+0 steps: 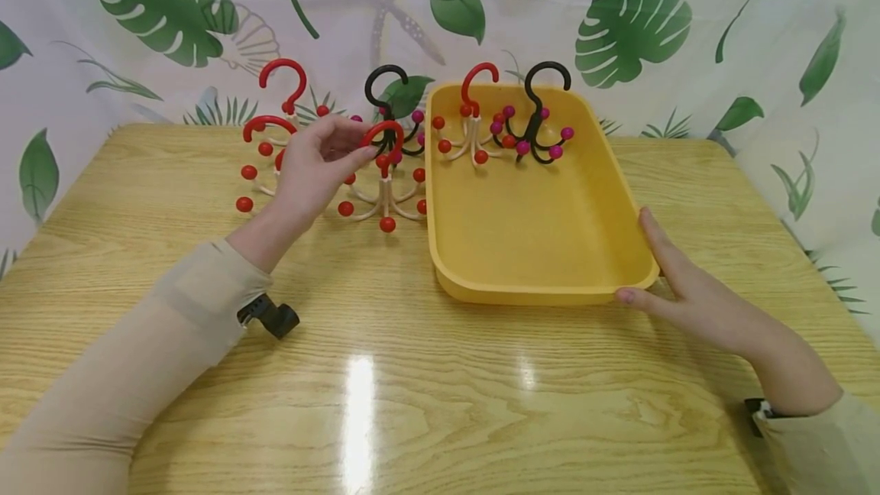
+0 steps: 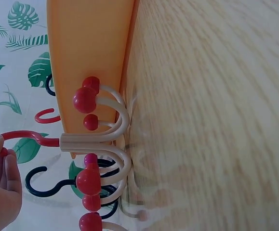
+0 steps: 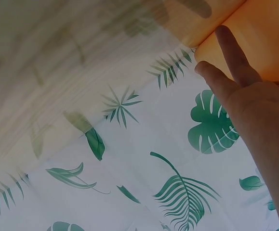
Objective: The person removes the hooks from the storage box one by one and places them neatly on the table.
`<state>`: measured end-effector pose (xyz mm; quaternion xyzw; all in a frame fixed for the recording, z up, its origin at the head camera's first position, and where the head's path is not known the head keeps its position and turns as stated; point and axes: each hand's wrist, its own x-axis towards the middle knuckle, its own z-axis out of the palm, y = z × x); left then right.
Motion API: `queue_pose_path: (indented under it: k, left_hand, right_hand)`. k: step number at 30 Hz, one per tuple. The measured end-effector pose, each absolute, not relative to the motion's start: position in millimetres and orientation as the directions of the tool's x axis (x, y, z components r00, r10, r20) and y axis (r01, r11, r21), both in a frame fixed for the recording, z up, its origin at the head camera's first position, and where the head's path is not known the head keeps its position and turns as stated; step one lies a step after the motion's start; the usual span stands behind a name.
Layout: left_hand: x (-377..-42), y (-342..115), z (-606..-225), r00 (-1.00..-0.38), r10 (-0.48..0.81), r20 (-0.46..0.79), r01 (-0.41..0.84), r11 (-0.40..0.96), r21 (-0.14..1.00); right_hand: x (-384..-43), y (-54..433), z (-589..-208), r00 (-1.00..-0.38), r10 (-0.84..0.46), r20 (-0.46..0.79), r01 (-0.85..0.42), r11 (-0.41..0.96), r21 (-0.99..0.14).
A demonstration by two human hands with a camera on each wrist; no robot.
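Observation:
My left hand [image 1: 311, 168] pinches the red hook of a cream-armed hook hanger [image 1: 386, 191] with red ball tips. In the left wrist view the fingertips [image 2: 9, 163] meet at the hook's end, and the hanger's curved arms are close over the table. My right hand [image 1: 708, 308] rests at the near right corner of a yellow tray [image 1: 529, 296], thumb at the front rim and fingers straight along the side wall. Inside the tray's far end stand a red-hooked cream hanger [image 1: 473, 132] and a black hanger [image 1: 532, 124] with pink tips.
Behind the held hanger stands another black hanger [image 1: 387, 109] with pink tips. Two red-hooked hangers, one with its red hook [image 1: 283, 71] at the back, are left of it, partly hidden by my left hand. A leaf-patterned cloth [image 1: 516, 14] hangs behind the wooden table [image 1: 440, 403].

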<state>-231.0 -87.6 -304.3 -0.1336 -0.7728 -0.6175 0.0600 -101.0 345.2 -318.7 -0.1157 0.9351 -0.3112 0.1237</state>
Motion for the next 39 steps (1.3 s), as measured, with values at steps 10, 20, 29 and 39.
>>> queue_pose_path:
  k: [10, 20, 29, 39]
  left_hand:
    - [-233.3, -88.1, -304.5, -0.955, 0.141, 0.26, 0.285, 0.203, 0.937]
    - [-235.3, -86.9, -303.5, -0.958, 0.135, 0.254, 0.278, 0.201, 0.939]
    - [-235.8, -85.3, -302.1, -0.957, 0.142, 0.252, 0.278, 0.211, 0.937]
    - [-234.5, -88.3, -298.3, -0.953, 0.137, 0.27, 0.298, 0.256, 0.92]
  right_hand:
    - [-100.8, 345.6, -317.6, -0.943, -0.284, -0.174, -0.124, 0.785, -0.606]
    - [-101.7, 346.1, -317.8, -0.942, -0.285, -0.176, -0.124, 0.786, -0.605]
    - [-100.5, 344.7, -318.1, -0.942, -0.292, -0.165, -0.138, 0.786, -0.603]
    - [-100.6, 343.7, -319.2, -0.939, -0.303, -0.162, -0.144, 0.774, -0.617]
